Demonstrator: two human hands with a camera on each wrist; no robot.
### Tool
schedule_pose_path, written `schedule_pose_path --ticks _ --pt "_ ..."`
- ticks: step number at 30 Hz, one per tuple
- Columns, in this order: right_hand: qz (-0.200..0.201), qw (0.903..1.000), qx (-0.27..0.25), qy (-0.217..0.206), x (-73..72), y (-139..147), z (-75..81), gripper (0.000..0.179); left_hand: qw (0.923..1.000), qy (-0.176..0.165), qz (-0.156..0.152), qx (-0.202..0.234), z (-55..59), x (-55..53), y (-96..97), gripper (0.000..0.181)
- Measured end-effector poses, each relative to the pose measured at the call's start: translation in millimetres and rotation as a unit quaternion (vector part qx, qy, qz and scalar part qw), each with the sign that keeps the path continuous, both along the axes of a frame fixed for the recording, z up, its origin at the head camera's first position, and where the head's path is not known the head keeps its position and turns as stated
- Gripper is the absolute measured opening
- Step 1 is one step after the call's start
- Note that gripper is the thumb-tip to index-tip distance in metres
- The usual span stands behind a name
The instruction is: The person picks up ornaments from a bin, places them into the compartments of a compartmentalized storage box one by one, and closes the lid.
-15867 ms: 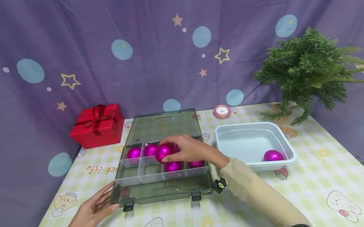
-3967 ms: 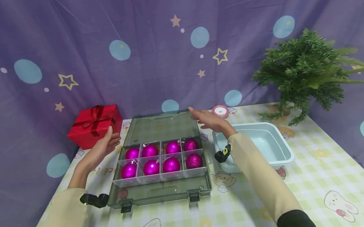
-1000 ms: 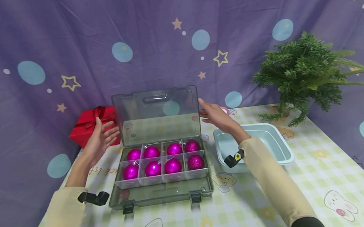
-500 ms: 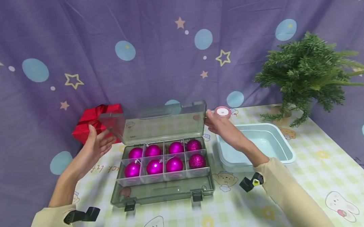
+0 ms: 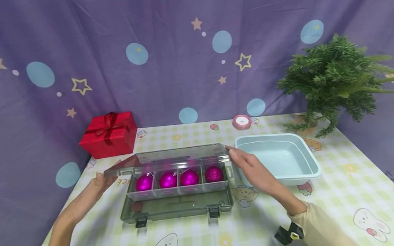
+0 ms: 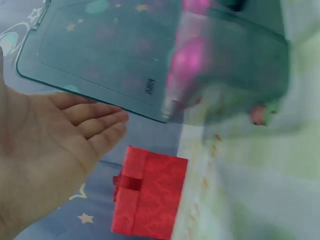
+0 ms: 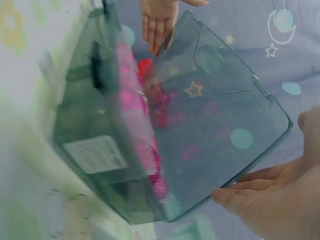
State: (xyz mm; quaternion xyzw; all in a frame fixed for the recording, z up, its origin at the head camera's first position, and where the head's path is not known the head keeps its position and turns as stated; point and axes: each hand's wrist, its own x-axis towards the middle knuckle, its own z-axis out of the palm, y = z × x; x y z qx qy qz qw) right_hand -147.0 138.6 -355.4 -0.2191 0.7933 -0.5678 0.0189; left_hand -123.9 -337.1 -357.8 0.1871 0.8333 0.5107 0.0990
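Note:
A grey see-through plastic compartment box (image 5: 174,208) stands on the table, its hinged lid (image 5: 182,153) tilted forward over the back row. Magenta Christmas baubles (image 5: 168,180) fill the front row, one of them glittery; those behind show only dimly through the lid. My left hand (image 5: 89,195) is at the lid's left side, its fingers extended behind the plastic in the left wrist view. At the right edge of the lid is my right hand (image 5: 253,170), with fairly straight fingertips (image 7: 222,195) against that edge in the right wrist view. Both front latches (image 5: 214,211) hang undone.
To the right sits a pale blue tub (image 5: 277,154) without baubles. A red gift box (image 5: 110,136) stands back left, a roll of pink ribbon (image 5: 241,122) lies at the back, and a small artificial Christmas tree (image 5: 334,80) stands back right.
Flat behind the box four seconds ago, the lid rose upright and has since swung forward and down, both hands moving with it. Earlier, a bauble lay in the tub and the right hand held another.

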Motion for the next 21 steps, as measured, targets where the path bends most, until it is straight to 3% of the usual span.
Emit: schedule_pose_path --ticks 4,5,8,13,18,21 --pt "-0.003 0.9999 0.012 -0.01 11.6 -1 -10.1 0.059 0.9987 0.042 0.013 -0.025 -6.1 14.7 6.7 0.063" --pt "0.0 0.9998 0.013 -0.018 14.1 -2 -12.3 0.06 0.9991 0.036 0.014 -0.019 -7.4 16.4 8.6 0.06" --pt "0.009 0.9993 0.016 -0.033 20.5 -3 -18.4 0.065 0.9992 0.021 0.027 -0.02 -10.9 21.3 12.8 0.068" --pt "0.025 0.9986 0.044 -0.016 27.3 -1 -28.1 0.068 0.9989 0.031 0.026 -0.025 -19.8 28.9 15.8 0.072" --pt "0.028 0.994 0.103 0.024 31.0 1 -38.6 0.072 0.995 0.006 0.057 -0.081 -24.5 36.3 19.6 0.081" --pt "0.028 0.9888 0.137 0.05 33.1 1 -45.2 0.074 0.9911 0.007 0.07 -0.113 -28.7 40.1 22.9 0.089"
